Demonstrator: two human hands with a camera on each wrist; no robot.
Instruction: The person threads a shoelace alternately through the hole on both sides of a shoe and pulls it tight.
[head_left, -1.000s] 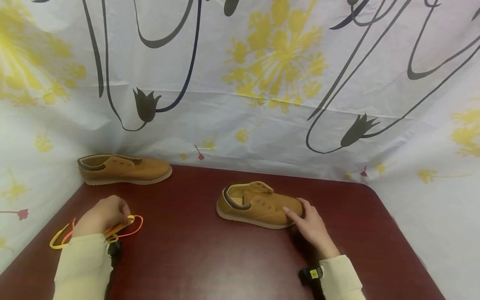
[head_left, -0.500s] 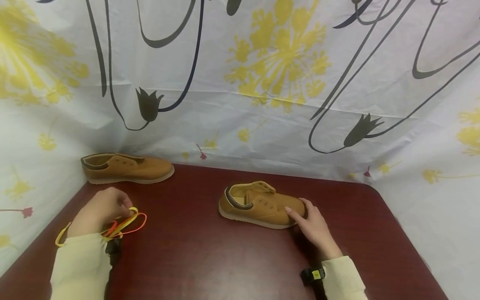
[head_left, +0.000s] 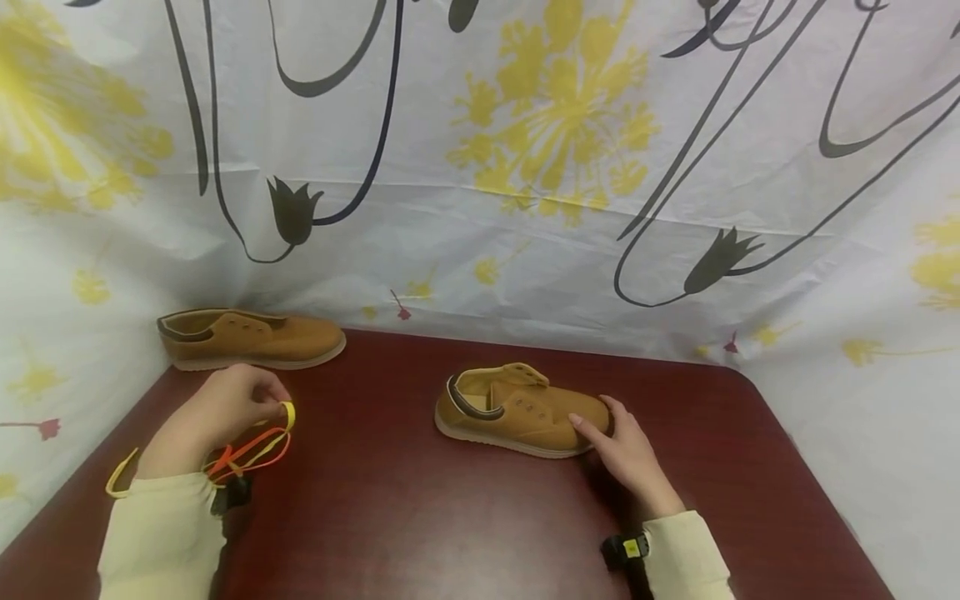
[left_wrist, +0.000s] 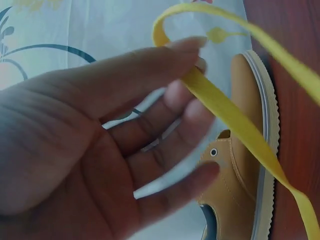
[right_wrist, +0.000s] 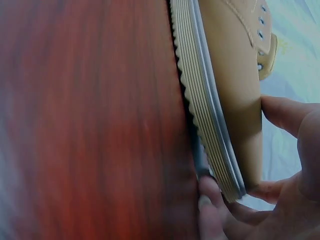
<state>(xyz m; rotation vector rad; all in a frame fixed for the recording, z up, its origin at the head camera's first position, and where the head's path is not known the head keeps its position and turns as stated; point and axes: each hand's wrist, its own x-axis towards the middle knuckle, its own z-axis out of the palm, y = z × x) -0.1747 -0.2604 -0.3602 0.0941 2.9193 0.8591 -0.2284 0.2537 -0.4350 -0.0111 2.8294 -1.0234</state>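
My left hand (head_left: 217,412) pinches a flat yellow shoelace (left_wrist: 235,122) between thumb and index finger; the lace loops over the fingertips, and the other fingers are loosely bent. Below that hand an orange shoelace (head_left: 238,458) lies tangled with the yellow one, partly hidden by the wrist. My right hand (head_left: 628,454) grips the toe of a tan shoe (head_left: 517,417) at mid-table. Its thumb rests on top of the toe, while the other fingers reach around the front and by the sole. That shoe's eyelets hold no lace, and its tongue stands up.
A second tan shoe (head_left: 262,340), also unlaced, stands at the back left against the patterned white curtain (head_left: 420,217). The dark red table (head_left: 420,525) has curtain along its back and both sides.
My left hand has risen and moved away from me and slightly right, drawing the yellow shoelace up out of the tangle. My right hand and the shoe it grips stay in place.
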